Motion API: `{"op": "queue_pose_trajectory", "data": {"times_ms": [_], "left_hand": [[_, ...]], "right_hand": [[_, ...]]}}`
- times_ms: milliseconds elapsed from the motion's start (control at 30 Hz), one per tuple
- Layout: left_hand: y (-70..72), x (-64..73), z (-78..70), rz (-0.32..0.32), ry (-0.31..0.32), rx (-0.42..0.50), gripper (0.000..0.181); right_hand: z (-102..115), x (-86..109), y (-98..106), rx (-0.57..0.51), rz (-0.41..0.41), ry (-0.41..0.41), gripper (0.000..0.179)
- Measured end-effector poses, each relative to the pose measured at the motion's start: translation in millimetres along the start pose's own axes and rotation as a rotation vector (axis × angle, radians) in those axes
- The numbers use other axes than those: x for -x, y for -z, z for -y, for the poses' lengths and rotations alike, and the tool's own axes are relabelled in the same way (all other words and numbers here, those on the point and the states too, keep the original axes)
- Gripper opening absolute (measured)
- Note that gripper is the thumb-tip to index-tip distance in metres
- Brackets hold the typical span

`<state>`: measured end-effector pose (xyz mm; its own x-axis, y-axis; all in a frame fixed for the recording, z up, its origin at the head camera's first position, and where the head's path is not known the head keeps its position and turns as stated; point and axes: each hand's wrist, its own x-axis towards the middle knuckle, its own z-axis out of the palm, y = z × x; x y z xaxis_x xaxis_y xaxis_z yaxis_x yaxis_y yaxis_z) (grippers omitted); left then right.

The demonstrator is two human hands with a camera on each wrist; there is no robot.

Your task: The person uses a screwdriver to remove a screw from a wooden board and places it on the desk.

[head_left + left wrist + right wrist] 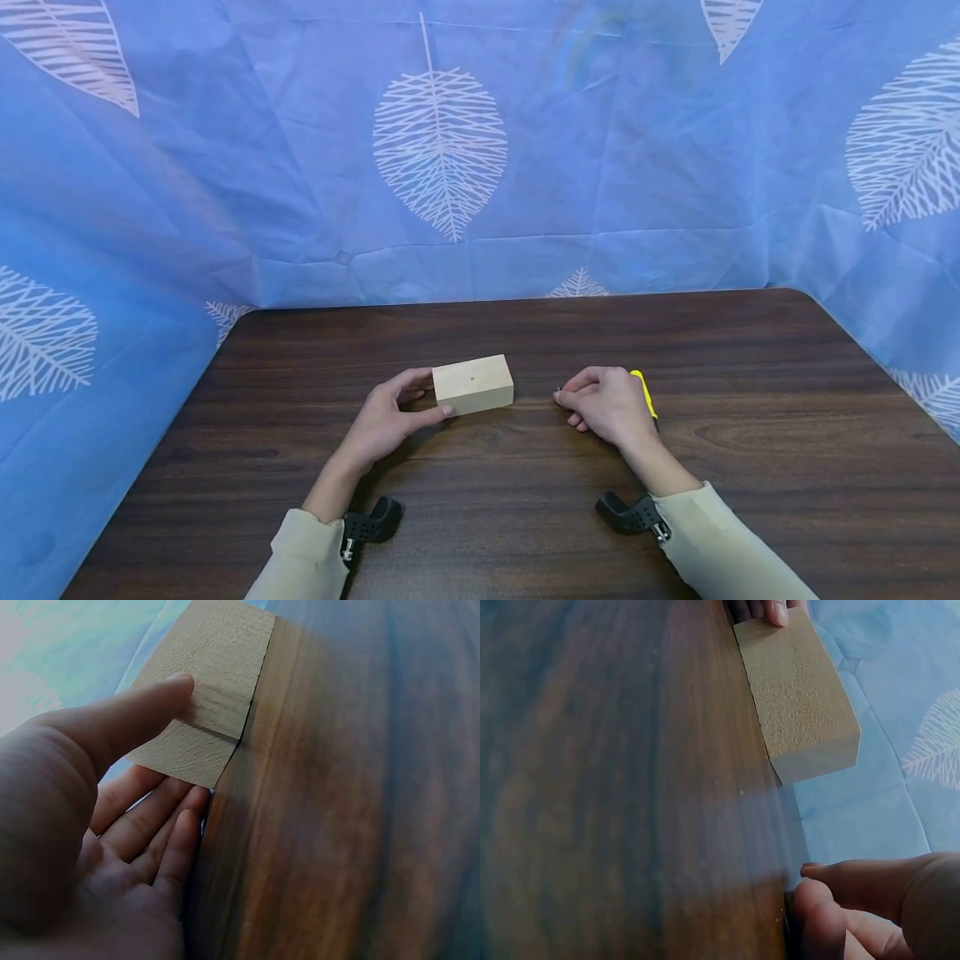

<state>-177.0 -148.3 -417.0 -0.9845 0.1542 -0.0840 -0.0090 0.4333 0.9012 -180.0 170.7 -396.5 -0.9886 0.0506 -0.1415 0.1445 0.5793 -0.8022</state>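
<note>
A pale wooden block [474, 385] lies on the table with a small dark spot, perhaps a hole, in its top face. My left hand [390, 421] grips its left end, the thumb on the near side and the fingers round the end; the left wrist view shows the thumb pressed on the wood [217, 667]. To the right of the block and apart from it, my right hand [606, 406] pinches a tiny dark thing [558, 388] between thumb and forefinger. Its kind is too small to tell.
Just beyond my right hand lies a slim yellow thing [643, 392] with a dark end, partly hidden by the hand. The dark wooden table [495, 500] ends at a blue cloth [570, 167] with white leaf prints.
</note>
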Motion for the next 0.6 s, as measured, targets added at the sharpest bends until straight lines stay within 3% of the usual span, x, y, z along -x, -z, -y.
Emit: {"op": "queue_pose_trajectory", "data": {"times_ms": [600], "left_hand": [[-0.7,1.5,-0.7,-0.007,-0.007,-0.018,0.063]], "right_hand": [[-0.9,5.6,-1.8,0.045,-0.021,0.043,0.019]]}}
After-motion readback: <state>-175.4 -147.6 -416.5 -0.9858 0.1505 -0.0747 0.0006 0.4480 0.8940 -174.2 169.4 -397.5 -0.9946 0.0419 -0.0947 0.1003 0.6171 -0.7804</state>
